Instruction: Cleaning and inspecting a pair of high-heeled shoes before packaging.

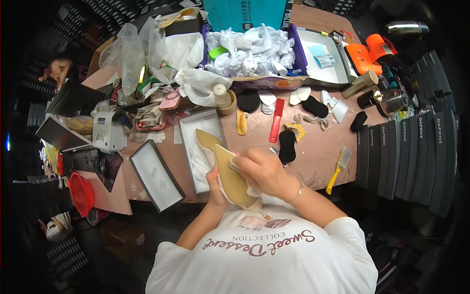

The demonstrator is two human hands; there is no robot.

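My left hand (216, 188) grips a pale shoe (232, 177) with a pointed toe, its tan sole turned up toward me. Against that sole my right hand (264, 169) presses a small white wad, probably a cloth (233, 163), with bent fingers. Just behind it, a second shoe's tan pointed sole (207, 138) shows over the open grey shoebox (198, 117). White tissue paper (199, 166) lies inside the box. The heel end of the held shoe is partly hidden by my right hand and the white material.
The box lid (157, 176) lies left of the shoebox. A red brush (277, 120), black pads (287, 146) and a yellow-handled brush (338, 169) lie to the right. Crumpled paper fills a purple box (301, 54) behind. Dark shoeboxes (421, 157) line the right edge.
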